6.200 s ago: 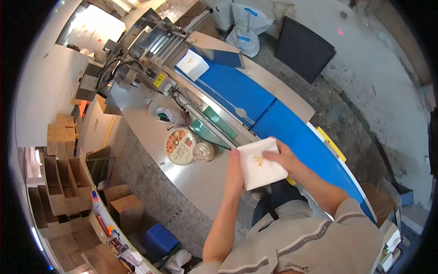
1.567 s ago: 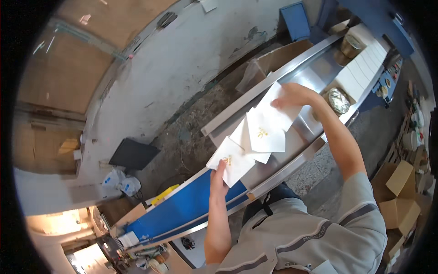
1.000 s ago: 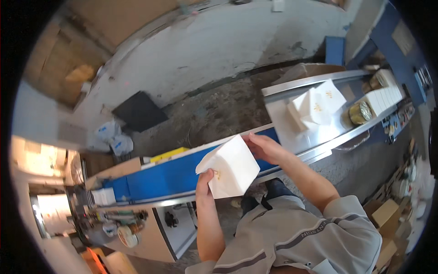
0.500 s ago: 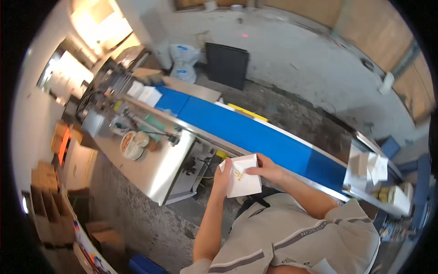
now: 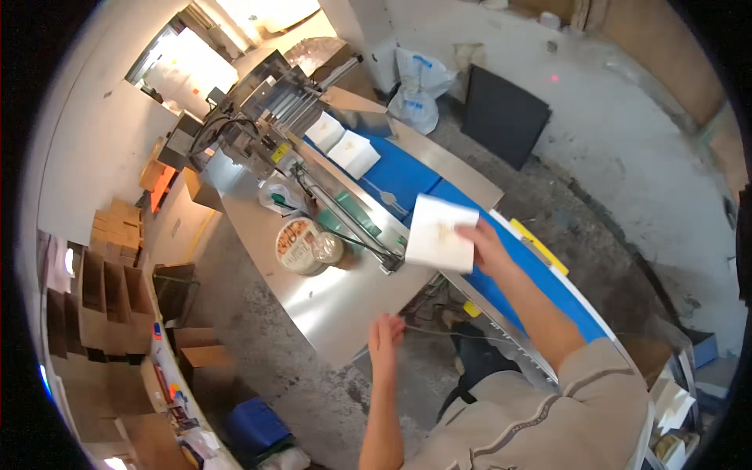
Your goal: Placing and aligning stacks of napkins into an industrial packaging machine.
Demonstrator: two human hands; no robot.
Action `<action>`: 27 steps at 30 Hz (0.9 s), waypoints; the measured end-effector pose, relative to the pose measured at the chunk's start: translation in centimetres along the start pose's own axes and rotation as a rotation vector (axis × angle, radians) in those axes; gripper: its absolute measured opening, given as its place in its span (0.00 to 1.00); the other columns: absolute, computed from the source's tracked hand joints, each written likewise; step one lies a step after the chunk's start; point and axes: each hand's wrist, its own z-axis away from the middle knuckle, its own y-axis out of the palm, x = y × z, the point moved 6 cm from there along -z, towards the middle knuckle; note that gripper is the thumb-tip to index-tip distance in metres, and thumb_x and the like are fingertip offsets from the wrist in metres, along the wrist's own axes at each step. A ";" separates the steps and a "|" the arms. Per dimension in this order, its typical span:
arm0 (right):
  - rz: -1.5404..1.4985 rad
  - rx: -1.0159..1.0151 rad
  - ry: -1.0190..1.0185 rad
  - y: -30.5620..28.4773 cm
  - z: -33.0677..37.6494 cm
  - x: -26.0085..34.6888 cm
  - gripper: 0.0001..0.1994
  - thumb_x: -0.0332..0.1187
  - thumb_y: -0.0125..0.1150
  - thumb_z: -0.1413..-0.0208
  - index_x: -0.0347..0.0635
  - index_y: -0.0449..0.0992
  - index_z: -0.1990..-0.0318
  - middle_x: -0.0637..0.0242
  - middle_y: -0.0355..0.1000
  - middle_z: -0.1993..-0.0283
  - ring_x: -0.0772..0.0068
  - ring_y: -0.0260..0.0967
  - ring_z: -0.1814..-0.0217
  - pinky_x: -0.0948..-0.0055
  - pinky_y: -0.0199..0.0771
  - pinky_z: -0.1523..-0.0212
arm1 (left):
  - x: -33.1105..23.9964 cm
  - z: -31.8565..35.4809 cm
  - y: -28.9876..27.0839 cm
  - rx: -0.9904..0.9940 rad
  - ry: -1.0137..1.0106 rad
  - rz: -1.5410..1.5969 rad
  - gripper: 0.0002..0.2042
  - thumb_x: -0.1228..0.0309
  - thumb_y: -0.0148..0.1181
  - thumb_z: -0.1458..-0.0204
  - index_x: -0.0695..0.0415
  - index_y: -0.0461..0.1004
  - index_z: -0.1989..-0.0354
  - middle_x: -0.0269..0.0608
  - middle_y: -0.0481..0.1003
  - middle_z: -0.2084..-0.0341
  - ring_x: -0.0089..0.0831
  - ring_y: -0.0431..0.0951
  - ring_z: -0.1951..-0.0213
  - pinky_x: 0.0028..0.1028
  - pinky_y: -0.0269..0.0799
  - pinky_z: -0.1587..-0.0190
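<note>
The left hand [image 5: 385, 341] has come off the white packet [image 5: 435, 229]! Left to right: a round tub [image 5: 294, 249] sits on the steel table [image 5: 325, 313]; two more packets [image 5: 352, 154] rest on the blue belt [image 5: 399, 167]; left fingers blurred, loose, gripping nothing; right hand [image 5: 489, 247] pinches that packet above the belt's near edge.

White packet [image 5: 431, 241] — blurred gold motif; conveyor belt [image 5: 403, 166] — blue; black panel [image 5: 505, 117]; yellow strip [image 5: 540, 247].

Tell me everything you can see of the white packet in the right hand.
The white packet is squarish and looks like folded or stacked paper, with a blurred golden mark. It is held tilted, overlapping the blue belt in view. The right hand holds its right side; the left hand is apart from it.
</note>
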 end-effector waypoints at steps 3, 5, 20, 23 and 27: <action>-0.133 -0.049 -0.139 0.0 -12.6 0.3 0.27 0.39 0.66 0.47 0.39 0.65 0.43 0.59 0.73 0.51 0.65 0.76 0.51 0.62 0.80 0.55 | 3.4 -0.4 -2.1 0.017 -0.104 -0.234 0.24 0.49 0.48 0.37 0.59 0.72 0.49 0.40 0.77 0.61 0.26 0.75 0.63 0.26 0.69 0.61; -0.213 -0.108 -0.119 1.5 -19.5 -1.4 0.30 0.40 0.69 0.50 0.39 0.63 0.43 0.57 0.72 0.51 0.64 0.76 0.53 0.62 0.81 0.59 | 7.5 0.4 -3.9 -0.035 -0.282 -0.203 0.23 0.49 0.49 0.37 0.59 0.73 0.51 0.38 0.77 0.62 0.24 0.74 0.64 0.25 0.68 0.62; -0.100 -0.497 -0.165 3.1 -32.5 -13.7 0.41 0.37 0.76 0.60 0.31 0.58 0.41 0.51 0.67 0.46 0.58 0.66 0.43 0.64 0.67 0.43 | 12.0 0.1 -1.1 0.081 -0.387 -0.383 0.27 0.53 0.54 0.38 0.67 0.69 0.44 0.43 0.76 0.56 0.29 0.76 0.56 0.27 0.70 0.54; -0.078 -0.488 -0.184 2.5 -32.2 -13.3 0.43 0.39 0.76 0.60 0.29 0.56 0.41 0.49 0.66 0.45 0.58 0.66 0.44 0.64 0.66 0.43 | 11.6 -0.5 -1.1 0.079 -0.369 -0.355 0.25 0.55 0.54 0.38 0.67 0.69 0.44 0.43 0.76 0.57 0.28 0.76 0.57 0.27 0.70 0.53; 0.094 -0.569 -0.149 3.2 -30.4 -12.9 0.45 0.44 0.76 0.60 0.25 0.57 0.40 0.46 0.64 0.42 0.54 0.64 0.41 0.63 0.64 0.40 | 11.6 -1.2 -1.2 0.101 -0.336 -0.331 0.23 0.57 0.55 0.38 0.65 0.70 0.45 0.42 0.76 0.58 0.26 0.75 0.57 0.27 0.70 0.52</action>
